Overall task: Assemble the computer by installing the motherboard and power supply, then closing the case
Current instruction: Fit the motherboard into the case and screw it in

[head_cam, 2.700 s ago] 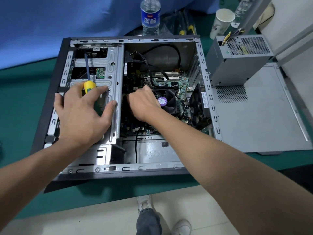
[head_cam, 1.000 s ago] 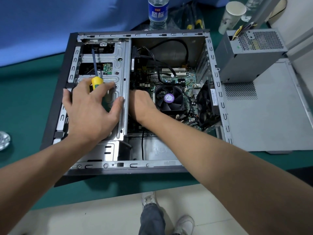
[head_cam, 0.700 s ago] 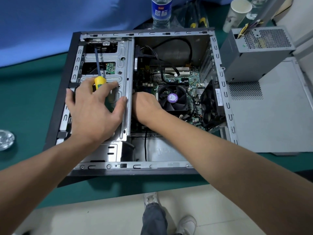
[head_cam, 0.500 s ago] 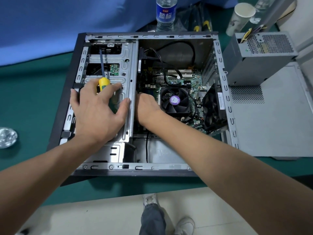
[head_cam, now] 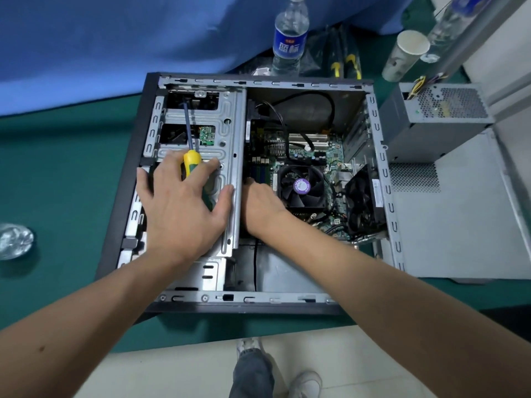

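The open computer case [head_cam: 258,298] lies on its side on the green table. Inside it sits the motherboard [head_cam: 316,150] with its black CPU fan [head_cam: 301,186]. My left hand [head_cam: 184,208] lies spread on the metal drive cage [head_cam: 227,133] and presses a yellow-green screwdriver [head_cam: 192,160] under the palm. My right hand [head_cam: 261,205] reaches down at the motherboard's left edge, beside the cage; its fingertips are hidden. The grey power supply [head_cam: 431,133] stands outside the case on the right, on the loose side panel [head_cam: 459,231].
A water bottle [head_cam: 290,38] and a paper cup [head_cam: 405,56] stand behind the case. A black rear fan [head_cam: 360,205] is at the case's right wall. A crumpled clear object [head_cam: 14,239] lies far left. Blue cloth hangs behind the table.
My right hand has moved left from the CPU fan to the motherboard's edge next to the drive cage. My left hand has stayed on the cage and screwdriver.
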Action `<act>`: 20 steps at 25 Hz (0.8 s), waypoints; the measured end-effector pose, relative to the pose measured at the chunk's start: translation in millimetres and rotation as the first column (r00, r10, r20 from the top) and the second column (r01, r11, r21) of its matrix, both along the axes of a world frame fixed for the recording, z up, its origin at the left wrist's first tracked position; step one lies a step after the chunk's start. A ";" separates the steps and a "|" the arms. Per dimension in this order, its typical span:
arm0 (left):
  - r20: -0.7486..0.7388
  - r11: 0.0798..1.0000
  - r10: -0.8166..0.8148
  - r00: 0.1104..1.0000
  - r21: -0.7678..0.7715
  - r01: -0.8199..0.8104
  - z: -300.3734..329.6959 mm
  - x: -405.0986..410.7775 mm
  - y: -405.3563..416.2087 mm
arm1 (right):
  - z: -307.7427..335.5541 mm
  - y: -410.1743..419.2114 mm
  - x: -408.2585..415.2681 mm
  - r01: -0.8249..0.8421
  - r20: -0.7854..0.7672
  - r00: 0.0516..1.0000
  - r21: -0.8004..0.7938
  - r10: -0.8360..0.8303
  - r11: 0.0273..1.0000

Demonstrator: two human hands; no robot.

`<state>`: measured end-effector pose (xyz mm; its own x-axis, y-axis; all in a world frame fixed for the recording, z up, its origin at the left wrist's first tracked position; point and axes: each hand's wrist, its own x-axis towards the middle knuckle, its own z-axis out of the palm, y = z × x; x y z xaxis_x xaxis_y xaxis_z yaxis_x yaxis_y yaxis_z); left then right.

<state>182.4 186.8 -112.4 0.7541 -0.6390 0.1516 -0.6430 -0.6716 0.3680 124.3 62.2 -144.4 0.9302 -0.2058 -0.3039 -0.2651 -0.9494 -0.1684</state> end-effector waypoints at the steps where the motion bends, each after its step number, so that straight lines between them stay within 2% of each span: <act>1: -0.008 1.000 0.005 1.000 0.005 -0.005 1.1 -0.8 0.0 | 1.3 -0.8 -1.1 -0.004 -0.034 0.999 -0.017 0.004 1.000; 3: -0.027 1.000 0.009 1.000 0.018 -0.008 3.5 -3.3 1.2 | 8.9 2.8 -9.5 -0.097 -0.116 0.989 -0.088 0.086 0.991; 5: -0.043 0.999 0.005 0.999 0.032 -0.004 5.0 -5.2 1.7 | 20.3 0.2 -26.3 -0.193 -0.111 0.977 -0.103 0.181 0.976; 6: -0.047 0.999 0.006 0.999 0.041 -0.004 4.7 -5.3 2.1 | 27.2 -5.8 -34.1 -0.168 -0.062 0.985 -0.078 0.164 0.983; 8: -0.055 0.999 0.006 0.998 0.052 -0.003 4.8 -4.7 1.8 | 42.2 -25.7 -42.3 0.035 0.065 0.997 -0.001 -0.035 0.999; 10: -0.066 0.999 0.011 0.998 0.054 -0.007 5.7 -2.3 0.0 | 50.4 -50.2 -32.0 0.215 0.141 0.965 0.065 -0.222 0.974; 13: -0.081 0.998 0.017 0.997 0.064 -0.012 6.0 -3.5 -0.1 | 53.6 -81.1 -8.0 0.207 0.022 0.978 0.079 -0.209 0.975; 17: -0.092 0.997 0.020 0.996 0.074 -0.014 6.7 -2.5 -1.9 | 55.2 -123.3 -8.2 0.277 -0.040 0.960 -0.052 -0.279 0.960; 20: -0.098 0.996 0.018 0.995 0.086 -0.010 7.5 -1.0 -1.8 | 56.6 -105.2 -2.6 0.260 -0.115 0.954 -0.132 -0.275 0.957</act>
